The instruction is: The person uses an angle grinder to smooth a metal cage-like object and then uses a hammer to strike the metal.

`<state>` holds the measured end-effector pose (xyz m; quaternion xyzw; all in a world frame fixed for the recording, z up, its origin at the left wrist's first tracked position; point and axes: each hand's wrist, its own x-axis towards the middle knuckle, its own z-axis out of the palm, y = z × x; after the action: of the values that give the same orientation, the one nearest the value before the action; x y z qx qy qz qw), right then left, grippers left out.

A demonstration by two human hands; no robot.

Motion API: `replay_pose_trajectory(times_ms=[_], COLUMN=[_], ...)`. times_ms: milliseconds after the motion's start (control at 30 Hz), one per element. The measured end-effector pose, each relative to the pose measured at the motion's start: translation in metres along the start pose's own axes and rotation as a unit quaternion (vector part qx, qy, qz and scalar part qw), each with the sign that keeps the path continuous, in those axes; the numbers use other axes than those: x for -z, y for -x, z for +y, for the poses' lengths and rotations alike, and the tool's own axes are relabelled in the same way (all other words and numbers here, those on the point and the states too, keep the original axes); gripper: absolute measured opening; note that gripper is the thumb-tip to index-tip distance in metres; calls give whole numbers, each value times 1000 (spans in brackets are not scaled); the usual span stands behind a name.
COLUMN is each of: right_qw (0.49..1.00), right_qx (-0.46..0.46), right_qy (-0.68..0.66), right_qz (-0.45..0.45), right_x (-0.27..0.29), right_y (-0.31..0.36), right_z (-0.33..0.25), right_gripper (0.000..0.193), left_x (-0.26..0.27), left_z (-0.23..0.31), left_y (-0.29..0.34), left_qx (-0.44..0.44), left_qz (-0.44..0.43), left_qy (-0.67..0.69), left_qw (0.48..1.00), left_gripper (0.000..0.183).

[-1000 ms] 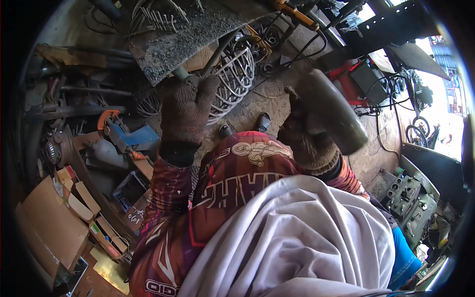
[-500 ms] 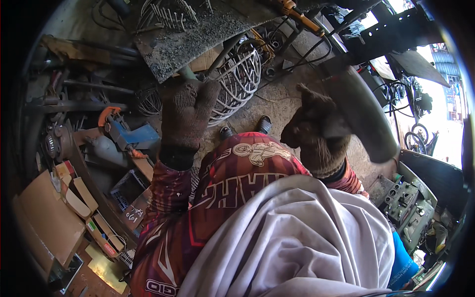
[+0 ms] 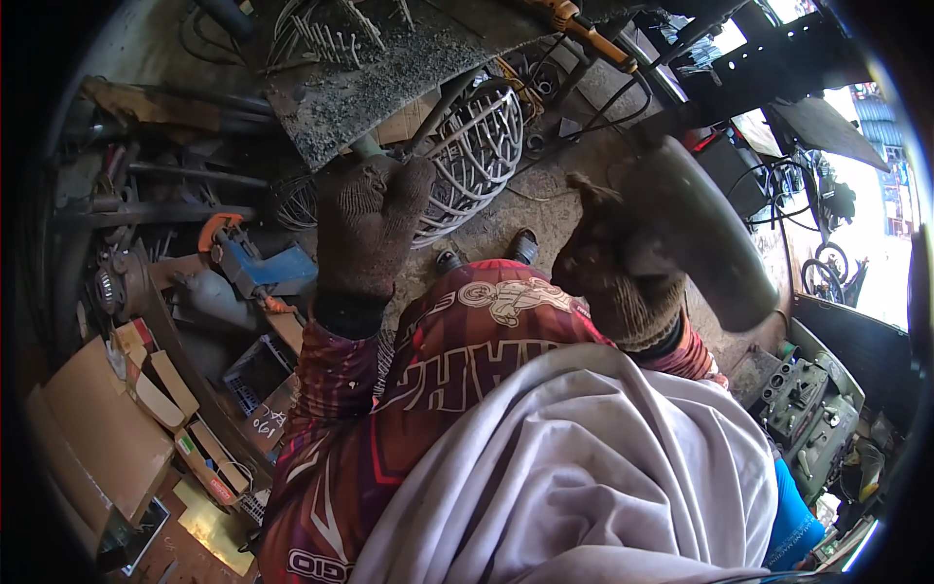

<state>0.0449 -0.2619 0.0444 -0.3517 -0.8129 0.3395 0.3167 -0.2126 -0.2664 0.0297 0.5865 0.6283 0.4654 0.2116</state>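
My left hand (image 3: 375,229), in a dark, worn knitted glove, is raised below the corner of a grit-covered metal tabletop (image 3: 336,122). Its fingers look curled, and whatever they hold is hidden. A greenish tube (image 3: 366,148) shows just beyond the fingertips; I cannot tell whether they touch it. On the right my right hand (image 3: 623,273), in a matching glove, is closed around part of a large, dark, smooth object with a rounded end (image 3: 715,238). That object slants from upper left to lower right, and its upper part is blurred. Its kind is not clear.
A pale wire basket (image 3: 477,165) stands on the floor beyond my feet. An orange power tool (image 3: 589,34) lies at the top. To the left are a blue metal tool (image 3: 277,268) and cardboard boxes (image 3: 97,419). A green machine with dials (image 3: 803,394) sits at the right.
The dark object has tilted slightly, its rounded end dropping a little and moving left. My right hand has shifted slightly with it. My left hand has hardly moved.
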Motion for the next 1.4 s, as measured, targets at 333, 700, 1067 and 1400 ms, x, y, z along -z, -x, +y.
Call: replay_pose_trajectory(times_ms=[333, 700, 1067, 1400], right_qw=[987, 954, 995, 988], right_qx=[-58, -285, 5, -141], right_qy=[-132, -37, 51, -65], right_qz=[77, -90, 83, 13], right_x=[-10, -5, -17, 6], right_y=[-34, -59, -23, -46], right_z=[5, 9, 32, 9], right_gripper=[42, 50, 39, 46], left_x=[-1, -7, -9, 5], left_z=[-3, 15, 11, 9], left_y=[-10, -29, -30, -23], left_qx=[-16, 62, -34, -28], left_qz=[-28, -40, -4, -82], left_qy=[-125, -42, -33, -76], left_qw=[992, 996, 999, 993], left_gripper=[34, 29, 29, 20])
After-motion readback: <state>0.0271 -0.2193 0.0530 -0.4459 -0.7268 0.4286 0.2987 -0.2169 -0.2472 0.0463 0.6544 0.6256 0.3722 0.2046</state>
